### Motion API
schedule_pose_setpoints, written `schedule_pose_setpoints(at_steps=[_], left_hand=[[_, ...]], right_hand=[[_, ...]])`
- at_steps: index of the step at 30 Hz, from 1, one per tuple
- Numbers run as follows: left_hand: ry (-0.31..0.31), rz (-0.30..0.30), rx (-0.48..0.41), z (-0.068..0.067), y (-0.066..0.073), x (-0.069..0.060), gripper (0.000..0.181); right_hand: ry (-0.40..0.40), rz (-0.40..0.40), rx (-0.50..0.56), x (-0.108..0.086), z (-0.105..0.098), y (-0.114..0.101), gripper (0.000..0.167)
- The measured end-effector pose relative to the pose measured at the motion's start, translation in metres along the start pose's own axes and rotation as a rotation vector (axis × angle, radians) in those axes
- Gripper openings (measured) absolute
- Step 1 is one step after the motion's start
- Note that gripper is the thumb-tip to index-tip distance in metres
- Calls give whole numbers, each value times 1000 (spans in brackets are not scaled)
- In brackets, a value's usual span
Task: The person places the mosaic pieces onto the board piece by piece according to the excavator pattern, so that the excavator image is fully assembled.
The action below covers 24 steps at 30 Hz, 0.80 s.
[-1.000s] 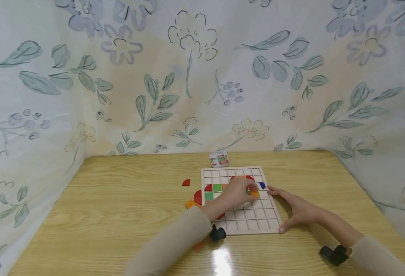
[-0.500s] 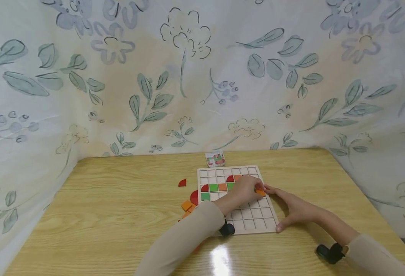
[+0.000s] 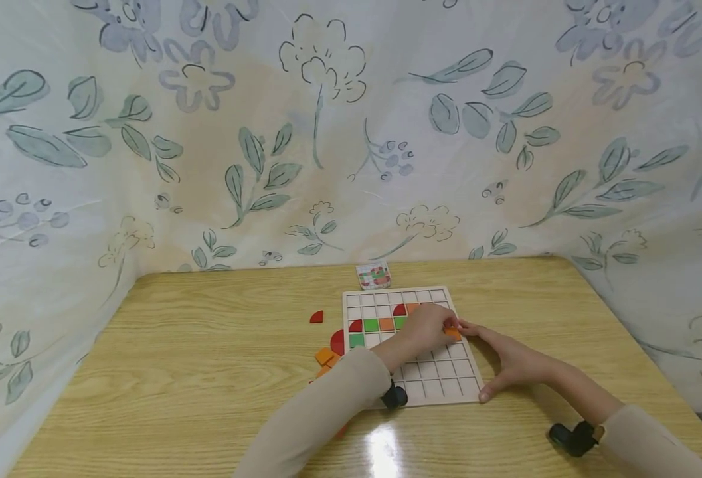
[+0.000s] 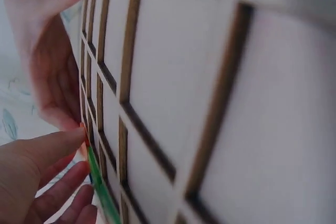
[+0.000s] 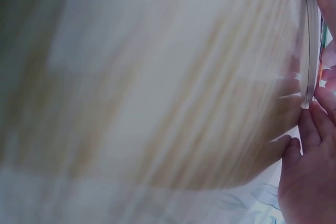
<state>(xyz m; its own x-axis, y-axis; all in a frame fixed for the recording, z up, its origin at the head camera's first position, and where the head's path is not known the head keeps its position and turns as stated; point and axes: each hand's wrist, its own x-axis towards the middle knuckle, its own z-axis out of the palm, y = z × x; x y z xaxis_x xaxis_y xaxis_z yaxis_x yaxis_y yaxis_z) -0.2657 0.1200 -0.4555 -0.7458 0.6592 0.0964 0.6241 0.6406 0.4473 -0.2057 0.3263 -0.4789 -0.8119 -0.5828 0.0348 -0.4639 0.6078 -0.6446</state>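
Shifted rightward within one second, the left hand pinched an orange tile toward the right of the gridded board; the right hand, thumb and fingers apart, touched its edge.

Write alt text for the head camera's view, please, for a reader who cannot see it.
A person's left hand holds an orange piece at the right side of a pale grid board, while the right hand touches the board's right edge. Red, green and orange pieces sit in the grid; loose pieces lie left of it on a wooden table.
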Motion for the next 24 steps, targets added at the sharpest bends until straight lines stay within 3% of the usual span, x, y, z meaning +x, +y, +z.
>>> schedule_pose_setpoints(at_steps=[6, 14, 19, 24], left_hand=[[-61, 10, -35, -15, -3, -4, 19], [-120, -1, -152, -52, -28, -21, 27], [-106, -19, -239, -74, -46, -44, 28], [-101, -78, -239, -91, -65, -74, 28]], right_hand=[[-3, 16, -14, -1, 0, -2, 106], [-43, 103, -63, 1, -5, -4, 105], [-63, 119, -58, 3, -4, -5, 105], [-54, 123, -45, 2, -4, -7, 106]])
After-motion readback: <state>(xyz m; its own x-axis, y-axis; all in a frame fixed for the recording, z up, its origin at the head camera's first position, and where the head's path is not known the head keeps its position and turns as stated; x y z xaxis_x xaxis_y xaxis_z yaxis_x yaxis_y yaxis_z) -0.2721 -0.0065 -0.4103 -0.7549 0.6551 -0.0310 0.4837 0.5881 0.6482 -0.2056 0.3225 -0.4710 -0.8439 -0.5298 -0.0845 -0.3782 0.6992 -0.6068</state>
